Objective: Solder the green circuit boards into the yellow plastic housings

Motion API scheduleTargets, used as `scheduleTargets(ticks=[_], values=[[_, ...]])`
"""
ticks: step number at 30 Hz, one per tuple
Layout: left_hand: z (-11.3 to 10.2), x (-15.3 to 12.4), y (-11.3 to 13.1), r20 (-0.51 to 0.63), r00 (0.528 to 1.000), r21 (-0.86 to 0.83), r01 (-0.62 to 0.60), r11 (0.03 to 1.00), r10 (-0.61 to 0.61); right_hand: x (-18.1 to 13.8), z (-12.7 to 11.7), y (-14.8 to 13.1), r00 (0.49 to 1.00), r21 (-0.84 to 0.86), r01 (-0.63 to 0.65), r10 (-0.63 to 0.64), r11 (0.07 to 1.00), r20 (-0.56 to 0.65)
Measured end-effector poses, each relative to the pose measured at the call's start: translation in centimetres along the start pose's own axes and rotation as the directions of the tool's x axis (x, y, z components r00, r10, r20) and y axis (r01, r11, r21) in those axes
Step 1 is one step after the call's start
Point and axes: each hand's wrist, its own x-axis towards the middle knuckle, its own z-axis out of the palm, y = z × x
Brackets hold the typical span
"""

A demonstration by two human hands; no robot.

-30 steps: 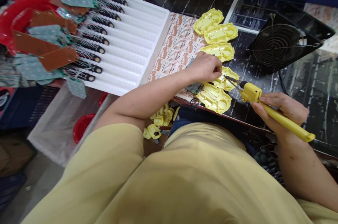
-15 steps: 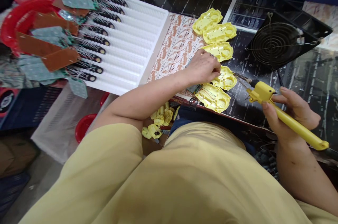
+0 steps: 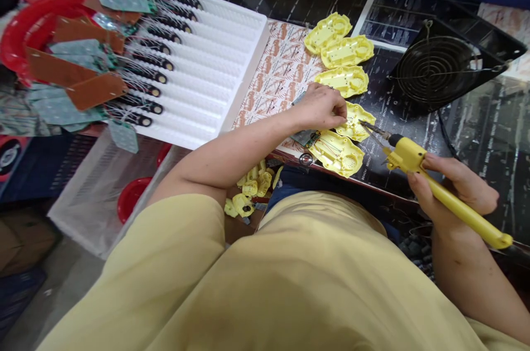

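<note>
My right hand is wrapped round a yellow soldering gun, whose thin metal tip points left and reaches over a yellow plastic shell half. My left hand rests at that shell's left side, fingers pinched together; what they hold is hidden. Closer to me lies another shell half with thin wires running to a green circuit board. Beyond my left hand, a third shell half and further ones form a column.
A white ribbed tray at the left bears several black parts wired to boards. Orange and green circuit boards overhang its left end. At the right stands a black fan with a wire guard. More yellow shells lie below the table edge.
The soldering gun's tip has moved left onto the shell beside my left hand, and its handle has dipped slightly. My left hand stays at the same shell, still pinched.
</note>
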Motion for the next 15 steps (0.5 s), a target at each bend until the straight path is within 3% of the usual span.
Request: scheduleTargets(ticks=[4, 8, 12, 15], values=[[0.2, 0.3, 0.0, 0.032, 0.999, 0.056, -0.002, 0.998, 0.0, 0.1, 0.6, -0.4, 0.994, 0.062, -0.006, -0.001, 0.998, 0.112], [0.1, 0.7, 0.3, 0.047, 0.999, 0.086, -0.011, 0.996, 0.007, 0.7, 1.3, -0.9, 0.994, 0.035, 0.061, -0.063, 0.998, 0.091], [0.0, 0.8, 0.4, 0.064, 0.998, 0.093, 0.008, 0.996, -0.014, 1.3, 1.4, -0.9, 0.982, 0.004, 0.116, -0.115, 0.993, 0.147], [0.2, 0.8, 0.1, 0.044, 0.999, 0.092, -0.015, 0.996, 0.011, 0.6, 1.0, -0.3, 0.981, 0.042, 0.041, -0.049, 0.998, 0.19]])
